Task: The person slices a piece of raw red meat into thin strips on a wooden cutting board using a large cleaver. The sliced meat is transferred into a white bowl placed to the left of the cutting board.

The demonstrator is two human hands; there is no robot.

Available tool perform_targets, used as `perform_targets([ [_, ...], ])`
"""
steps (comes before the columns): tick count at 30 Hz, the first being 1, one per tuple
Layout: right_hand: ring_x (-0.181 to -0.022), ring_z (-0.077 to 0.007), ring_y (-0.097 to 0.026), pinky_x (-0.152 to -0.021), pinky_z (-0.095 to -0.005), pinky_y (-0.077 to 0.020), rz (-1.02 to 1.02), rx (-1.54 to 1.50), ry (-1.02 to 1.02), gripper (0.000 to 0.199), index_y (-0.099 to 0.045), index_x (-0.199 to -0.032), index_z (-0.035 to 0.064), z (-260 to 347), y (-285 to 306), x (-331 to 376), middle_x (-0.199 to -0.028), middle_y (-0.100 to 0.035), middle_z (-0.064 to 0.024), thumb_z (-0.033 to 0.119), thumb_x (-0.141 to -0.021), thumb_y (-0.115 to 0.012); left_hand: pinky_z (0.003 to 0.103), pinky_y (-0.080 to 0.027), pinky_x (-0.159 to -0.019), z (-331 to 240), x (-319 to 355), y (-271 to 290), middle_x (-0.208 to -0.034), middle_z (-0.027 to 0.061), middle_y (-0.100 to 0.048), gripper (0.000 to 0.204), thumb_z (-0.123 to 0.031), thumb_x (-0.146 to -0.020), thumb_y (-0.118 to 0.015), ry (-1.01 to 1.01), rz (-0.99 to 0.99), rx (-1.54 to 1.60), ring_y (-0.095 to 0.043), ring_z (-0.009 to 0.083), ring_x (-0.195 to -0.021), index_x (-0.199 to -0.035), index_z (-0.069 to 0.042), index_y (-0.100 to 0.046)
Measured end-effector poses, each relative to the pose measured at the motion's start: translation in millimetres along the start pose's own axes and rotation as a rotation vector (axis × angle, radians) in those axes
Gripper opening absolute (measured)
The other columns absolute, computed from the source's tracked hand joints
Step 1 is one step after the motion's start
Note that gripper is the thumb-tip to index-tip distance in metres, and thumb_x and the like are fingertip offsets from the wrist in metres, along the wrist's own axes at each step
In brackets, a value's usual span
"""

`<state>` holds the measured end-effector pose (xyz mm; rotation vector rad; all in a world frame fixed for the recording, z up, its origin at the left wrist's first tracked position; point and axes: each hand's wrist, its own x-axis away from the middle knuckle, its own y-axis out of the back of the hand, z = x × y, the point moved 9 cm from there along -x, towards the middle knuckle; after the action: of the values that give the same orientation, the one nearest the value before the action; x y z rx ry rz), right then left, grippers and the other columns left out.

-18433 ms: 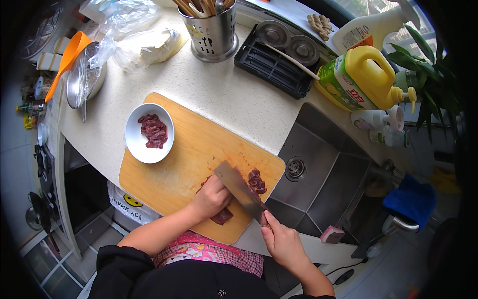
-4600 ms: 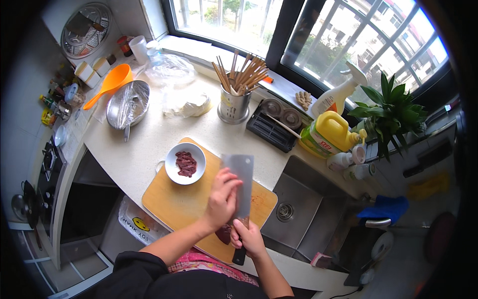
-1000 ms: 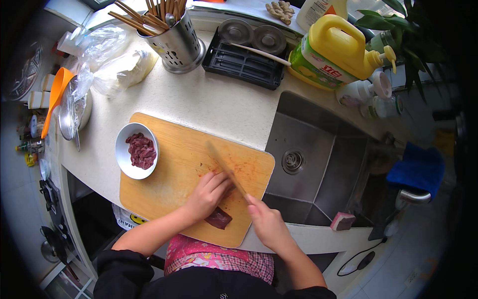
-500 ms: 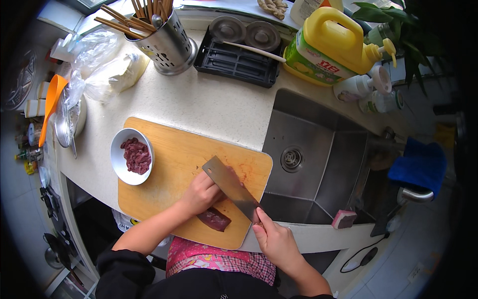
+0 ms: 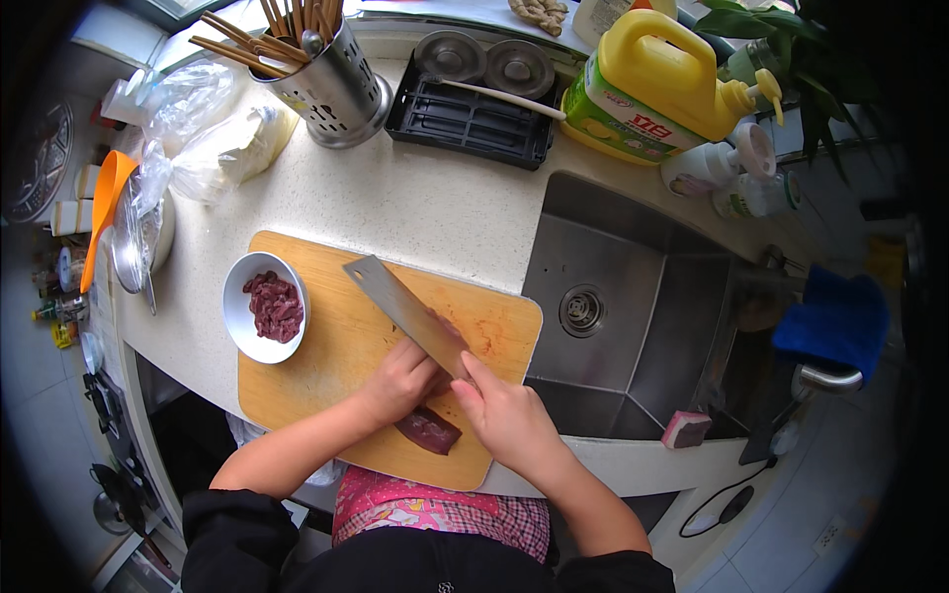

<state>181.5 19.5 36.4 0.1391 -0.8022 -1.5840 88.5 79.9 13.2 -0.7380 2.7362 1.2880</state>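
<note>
My right hand [image 5: 506,415] is closed on the handle of a cleaver [image 5: 403,306], whose broad blade slants up and left over the wooden cutting board [image 5: 306,390]. Just beside the blade, my left hand [image 5: 400,383] presses with bent fingers on a long piece of dark red meat [image 5: 431,432]. One end of that meat sticks out below the left hand, near the board's front edge. Part of a cut surface shows behind the blade, mostly hidden by it. A white bowl [image 5: 235,314] at the board's left side holds sliced dark red meat [image 5: 274,306].
A steel sink [image 5: 603,247] adjoins the board on the right, with a pink and white sponge [image 5: 685,430] on its front edge. Behind stand a chopstick holder [image 5: 331,94], a black rack [image 5: 465,128] and a yellow jug [image 5: 643,89]. Plastic bags [image 5: 227,148] lie at the left.
The cleaver and my right hand have moved up and to the left, so the blade now crosses farther over the board. My left hand stays on the meat.
</note>
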Motion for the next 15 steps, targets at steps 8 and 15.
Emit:
perform_targets([
  [8,-0.067,-0.0394,-0.066,-0.060,-0.0467,-0.0537,-0.030,-0.085,-0.055,0.040,-0.053,-0.123,0.0002,-23.5,0.4,44.6,-0.073,-0.065,-0.0204,0.026,-0.093,-0.058,0.040,-0.051,-0.083,0.0,7.9,-3.6,-0.104,0.0179,-0.061,0.034,-0.004,-0.069,-0.067,-0.042,0.004,-0.031,-0.060,0.0335,-0.094,-0.101,0.005,-0.062],
  [15,-0.071,-0.0384,-0.067,-0.062,-0.0458,-0.0542,0.071,0.011,-0.099,0.039,-0.054,-0.123,-0.0004,-8.8,-8.4,6.9,-0.079,-0.067,-0.0204,0.025,-0.094,-0.056,0.039,-0.051,-0.081,1.0,7.0,-2.5,-0.112,0.0165,-0.061,0.031,-0.004,-0.070,-0.069,-0.034,0.008,-0.025,-0.061,0.0304,-0.093,-0.100,0.004,-0.063],
])
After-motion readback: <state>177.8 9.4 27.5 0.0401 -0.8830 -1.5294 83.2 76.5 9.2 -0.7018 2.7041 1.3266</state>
